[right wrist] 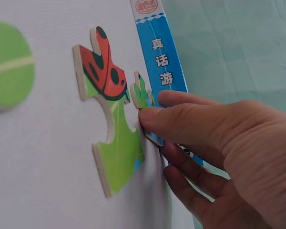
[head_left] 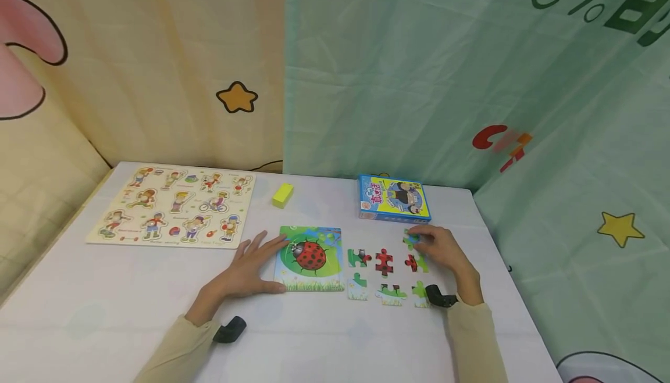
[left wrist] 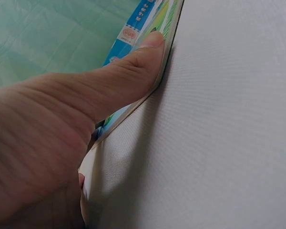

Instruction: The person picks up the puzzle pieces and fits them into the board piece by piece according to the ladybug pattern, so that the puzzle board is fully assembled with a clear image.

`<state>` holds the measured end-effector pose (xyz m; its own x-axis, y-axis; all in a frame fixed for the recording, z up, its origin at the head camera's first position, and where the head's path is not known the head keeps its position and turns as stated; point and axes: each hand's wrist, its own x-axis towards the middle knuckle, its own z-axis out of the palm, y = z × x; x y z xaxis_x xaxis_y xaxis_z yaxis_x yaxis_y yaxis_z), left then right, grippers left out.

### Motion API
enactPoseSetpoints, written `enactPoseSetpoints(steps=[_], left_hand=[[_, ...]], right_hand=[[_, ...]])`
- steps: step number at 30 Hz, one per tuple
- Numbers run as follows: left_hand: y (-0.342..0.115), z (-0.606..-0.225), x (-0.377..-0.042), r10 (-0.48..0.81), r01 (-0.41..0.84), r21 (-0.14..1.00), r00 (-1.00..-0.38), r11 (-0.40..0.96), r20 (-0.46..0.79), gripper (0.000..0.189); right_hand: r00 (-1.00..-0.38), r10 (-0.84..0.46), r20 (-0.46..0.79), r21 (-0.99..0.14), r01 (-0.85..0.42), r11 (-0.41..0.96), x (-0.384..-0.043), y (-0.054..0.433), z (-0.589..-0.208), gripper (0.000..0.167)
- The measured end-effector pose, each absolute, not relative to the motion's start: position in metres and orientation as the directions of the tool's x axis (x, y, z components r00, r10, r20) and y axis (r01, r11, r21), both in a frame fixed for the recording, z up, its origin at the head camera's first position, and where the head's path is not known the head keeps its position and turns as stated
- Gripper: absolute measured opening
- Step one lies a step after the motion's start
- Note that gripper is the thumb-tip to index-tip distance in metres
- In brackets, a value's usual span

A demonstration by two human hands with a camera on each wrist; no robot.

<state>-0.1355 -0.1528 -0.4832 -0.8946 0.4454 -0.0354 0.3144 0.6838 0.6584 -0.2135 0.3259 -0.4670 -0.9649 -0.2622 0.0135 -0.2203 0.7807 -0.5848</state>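
Observation:
A square ladybug picture board [head_left: 310, 258] lies on the white table. My left hand [head_left: 243, 272] rests at its left side, fingers spread, fingertips touching the upper left edge and thumb at the lower left corner. In the left wrist view the thumb [left wrist: 133, 64] lies straight along the board's edge. With thumb and fingers, my right hand [head_left: 442, 247] pinches a green and blue jigsaw piece [right wrist: 142, 95] at the upper right of the loose pieces. Just below it lies a red and green piece [right wrist: 115, 119]. A red ladybug piece [head_left: 384, 262] sits mid-group.
Other jigsaw pieces, one with grass [head_left: 391, 294], lie right of the board. A blue and yellow box [head_left: 395, 199] stands behind them. A yellow block [head_left: 282, 195] is at the back, and a large sports-figure board [head_left: 170, 206] covers the back left. Curtains hang behind the table.

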Motion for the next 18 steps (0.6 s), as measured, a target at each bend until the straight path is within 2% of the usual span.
enactPoseSetpoints(steps=[8,18], left_hand=[[-0.151,-0.482,-0.136,0.448,0.314,0.663,-0.893,0.679,-0.036,0.101],[-0.151,-0.483,-0.135,0.445,0.308,0.666,-0.895,0.680,-0.041,0.101]], right_hand=[[-0.953,-0.297,0.066,-0.567,-0.281,0.774,-0.215,0.325,-0.465,0.029],[-0.936,-0.345,0.068,-0.587,-0.317,0.745,-0.219,0.310,-0.460,0.028]])
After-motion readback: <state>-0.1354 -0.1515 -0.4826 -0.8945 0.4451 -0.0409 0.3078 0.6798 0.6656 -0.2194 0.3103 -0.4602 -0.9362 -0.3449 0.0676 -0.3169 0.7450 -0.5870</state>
